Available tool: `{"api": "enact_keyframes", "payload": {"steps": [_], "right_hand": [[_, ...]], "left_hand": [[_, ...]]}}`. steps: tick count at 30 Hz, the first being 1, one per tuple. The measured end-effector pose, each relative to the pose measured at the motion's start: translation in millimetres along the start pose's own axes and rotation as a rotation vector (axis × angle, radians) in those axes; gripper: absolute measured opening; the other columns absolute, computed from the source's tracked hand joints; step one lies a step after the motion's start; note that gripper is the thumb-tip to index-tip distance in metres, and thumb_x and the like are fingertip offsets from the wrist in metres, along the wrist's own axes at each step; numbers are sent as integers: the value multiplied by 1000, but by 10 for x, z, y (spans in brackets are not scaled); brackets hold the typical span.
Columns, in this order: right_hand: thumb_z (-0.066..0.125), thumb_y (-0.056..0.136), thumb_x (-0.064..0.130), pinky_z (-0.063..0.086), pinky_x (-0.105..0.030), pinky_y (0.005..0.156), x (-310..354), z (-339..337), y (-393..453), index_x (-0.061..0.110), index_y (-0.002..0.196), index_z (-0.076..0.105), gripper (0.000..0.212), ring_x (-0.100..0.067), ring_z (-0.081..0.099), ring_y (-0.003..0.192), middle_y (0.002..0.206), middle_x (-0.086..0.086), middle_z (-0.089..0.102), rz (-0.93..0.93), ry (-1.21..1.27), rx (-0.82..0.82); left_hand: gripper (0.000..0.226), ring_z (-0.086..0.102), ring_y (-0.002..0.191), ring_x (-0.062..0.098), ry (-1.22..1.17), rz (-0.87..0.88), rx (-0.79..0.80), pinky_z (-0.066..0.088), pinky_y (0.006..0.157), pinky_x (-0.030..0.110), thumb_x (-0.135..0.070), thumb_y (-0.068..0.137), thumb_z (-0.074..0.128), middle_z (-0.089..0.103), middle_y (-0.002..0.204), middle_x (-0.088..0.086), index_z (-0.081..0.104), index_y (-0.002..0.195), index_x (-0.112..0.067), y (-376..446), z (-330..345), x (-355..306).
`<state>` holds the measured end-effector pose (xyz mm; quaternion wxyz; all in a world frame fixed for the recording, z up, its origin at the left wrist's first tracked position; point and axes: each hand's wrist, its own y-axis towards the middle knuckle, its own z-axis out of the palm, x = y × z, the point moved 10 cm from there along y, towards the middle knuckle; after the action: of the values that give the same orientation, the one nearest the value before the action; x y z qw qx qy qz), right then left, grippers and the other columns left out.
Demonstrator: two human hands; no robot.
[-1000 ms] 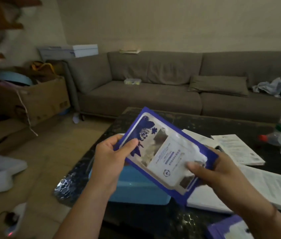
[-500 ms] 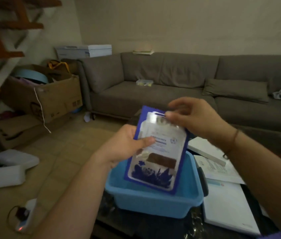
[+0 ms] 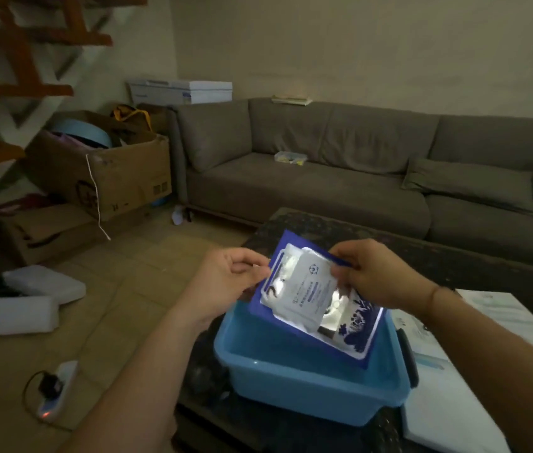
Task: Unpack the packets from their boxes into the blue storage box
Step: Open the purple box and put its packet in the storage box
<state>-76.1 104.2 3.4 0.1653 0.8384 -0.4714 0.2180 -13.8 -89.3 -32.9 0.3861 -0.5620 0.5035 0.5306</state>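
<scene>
A flat dark blue box (image 3: 355,346) with a white printed front is held tilted above the light blue storage box (image 3: 304,387) on the dark table. My left hand (image 3: 229,279) grips the box's upper left edge. My right hand (image 3: 376,273) pinches the top of a white packet (image 3: 304,289) that sticks out of the box's upper end. The lower end of the dark blue box dips inside the storage box. The storage box's inside is mostly hidden behind the box and my hands.
White papers and booklets (image 3: 448,403) lie on the table (image 3: 454,256) right of the storage box. A grey sofa (image 3: 324,178) runs behind. Cardboard boxes (image 3: 108,171), white foam blocks (image 3: 23,302) and a power strip (image 3: 55,393) sit on the floor at left.
The dark blue box went from level in front of me to tilted over the storage box and lower. My right hand moved to its top end, where a white packet now sticks out.
</scene>
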Motion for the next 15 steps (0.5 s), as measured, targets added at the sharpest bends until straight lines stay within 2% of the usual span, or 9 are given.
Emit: {"api": "enact_keyframes", "payload": {"steps": [2,4,6,9,12,15], "right_hand": [[55,95,22,51,-20,69,-160,194,76,38,86,58,19,-5,64,80,82,15,64,48,-39,6],[54,95,24,55,-27,80,-277,461,120,38,95,60,15,-8,64,91,94,15,65,89,-81,92],[53,96,22,51,-29,86,-283,701,149,29,105,63,16,-13,62,97,105,8,64,80,-183,165],[54,93,19,47,-30,89,-230,1057,182,25,103,62,14,-19,60,102,106,1,63,69,-270,277],[55,91,17,42,-27,86,-258,1377,173,18,112,64,23,-20,57,101,115,-4,64,51,-351,405],[58,91,24,44,-29,90,-307,1423,150,17,118,61,28,-20,58,105,118,-4,63,77,-359,431]], "left_hand": [[10,71,73,9,174,40,-96,57,68,24,-12,91,65,76,80,-2,70,98,-17,-13,-164,60],[11,68,84,1,342,105,-215,54,79,23,-19,91,67,73,89,-11,69,99,-24,-62,-307,94],[15,63,97,-1,428,126,-190,52,88,24,-22,89,68,69,99,-16,68,101,-31,-84,-275,221],[27,60,109,0,486,125,-104,52,98,30,-15,87,70,66,114,-17,66,103,-37,-61,-180,433],[36,58,115,4,492,119,-122,51,101,30,-4,86,67,64,124,-13,66,108,-33,-44,-190,478],[35,58,116,4,481,141,-133,52,101,33,-4,87,66,63,125,-12,67,110,-30,-67,-190,444]]}}
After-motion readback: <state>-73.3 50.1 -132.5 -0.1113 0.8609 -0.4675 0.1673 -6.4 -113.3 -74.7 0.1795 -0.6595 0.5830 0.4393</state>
